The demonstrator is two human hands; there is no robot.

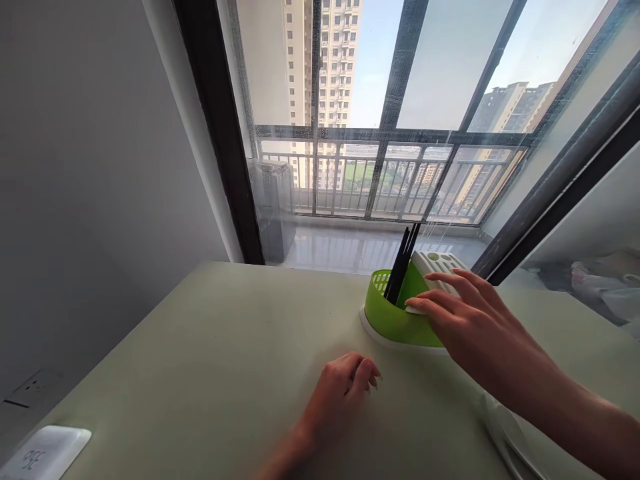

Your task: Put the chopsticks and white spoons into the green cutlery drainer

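Observation:
A green utensil holder [395, 325] with a white base stands on the pale table, to the right of centre. Several black chopsticks [401, 267] lean upright in its open compartment. Its white slotted part [435, 259] rises behind on the right. My right hand [470, 313] is over the holder's right side, fingers apart and thumb by the green rim. A small pale bit shows at the thumb tip; I cannot tell whether it is the nail or an object. My left hand [347, 380] rests on the table in front of the holder, fingers curled in, with nothing visible in them.
White curved tableware [505, 427] lies under my right forearm, partly hidden. A white digital device [50, 453] sits at the table's lower left corner. A grey wall [100, 167] with a socket [34, 387] borders the left. Beyond the table's far edge are a glazed balcony and railing [350, 177].

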